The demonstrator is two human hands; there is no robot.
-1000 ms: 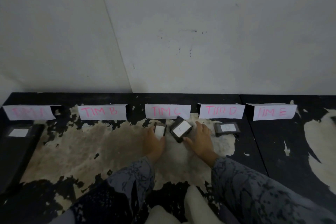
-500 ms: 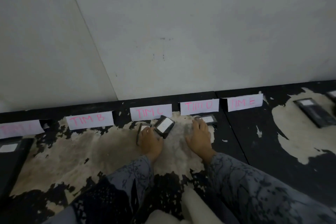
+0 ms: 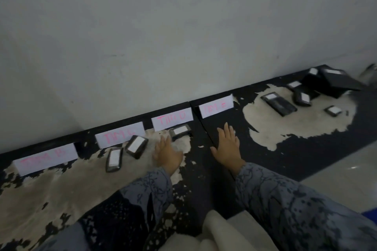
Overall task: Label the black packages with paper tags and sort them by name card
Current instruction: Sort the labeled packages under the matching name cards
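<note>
Resting flat on the floor, left grip [image 3: 167, 154] and right grip [image 3: 228, 145] both open, holding nothing. Two tagged packages [image 3: 124, 151] left of them under TIM C, one [image 3: 180, 131] just beyond under TIM D. Unsorted pile [image 3: 310, 91] far right, TIM E card [image 3: 215, 106] has none.

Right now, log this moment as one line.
left hand: open, empty | right hand: open, empty | TIM C card: two packages | unsorted pile: far right
</note>
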